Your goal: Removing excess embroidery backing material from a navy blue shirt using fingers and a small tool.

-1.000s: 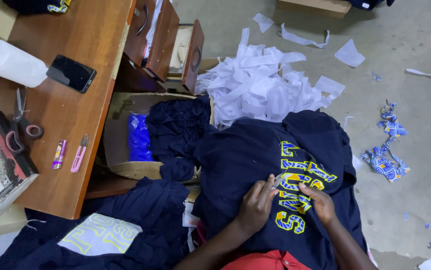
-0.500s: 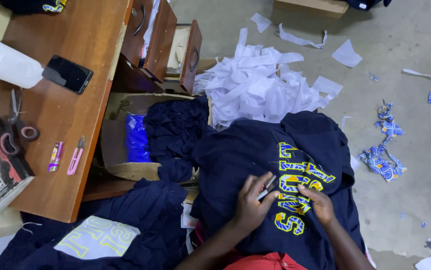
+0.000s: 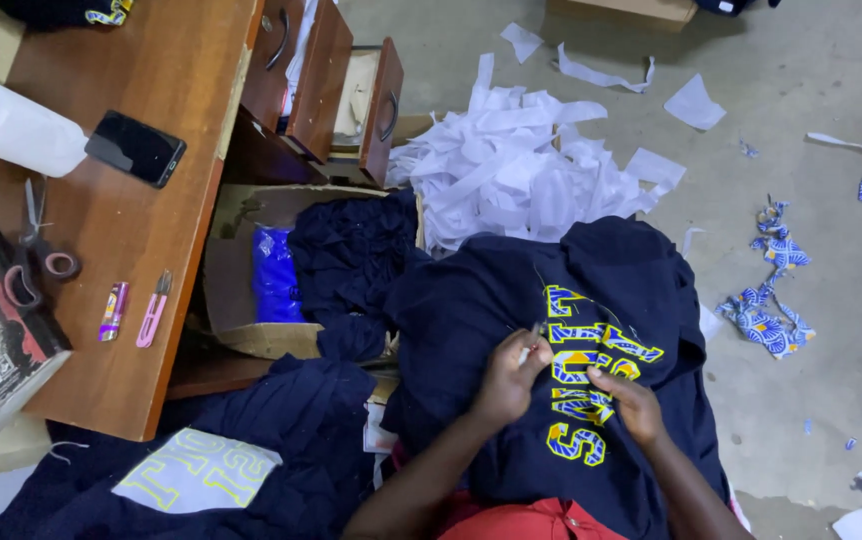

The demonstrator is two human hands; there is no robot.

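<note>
Your left hand (image 3: 507,378) is pinched shut on a small metal tool (image 3: 534,333) at the edge of the yellow and blue lettering (image 3: 591,385) on the dark navy garment (image 3: 511,300) spread over your lap. Your right hand (image 3: 631,400) lies flat on the letters just beside it, fingers pressing the cloth down and holding nothing. Compared with a second ago, the left hand has closed in tighter over the tool and drawn nearer the right, while the garment lies as it did; the work looks to be settled on one spot of the lettering.

To your left, the wooden table (image 3: 181,90) carries a paper roll (image 3: 16,128) and a phone (image 3: 136,148) near its far edge, and scissors (image 3: 39,250) nearer you. A cardboard box (image 3: 251,270) of dark cloth sits by the table's right edge. White scraps (image 3: 521,180) lie heaped on the floor beyond the garment.
</note>
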